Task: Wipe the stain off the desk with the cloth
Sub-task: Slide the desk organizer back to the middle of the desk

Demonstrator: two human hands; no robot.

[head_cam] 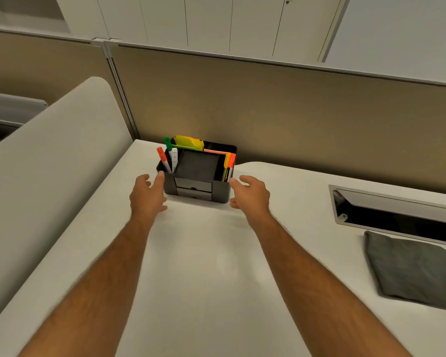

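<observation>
A folded grey cloth (412, 269) lies flat on the white desk (206, 292) at the right, untouched. No stain stands out on the desk surface. Both my arms reach forward to a black desk organizer (198, 173) near the back of the desk. My left hand (148, 194) is open beside its left wall, fingertips close to the top corner. My right hand (250, 193) is open beside its right wall. I cannot tell whether either hand touches the organizer.
The organizer holds several coloured markers (162, 158) and yellow sticky notes (188, 143). A tan partition (294, 112) runs behind the desk. An open cable hatch (397, 212) is set into the desk at the right, just beyond the cloth. A white side panel (49, 163) rises on the left.
</observation>
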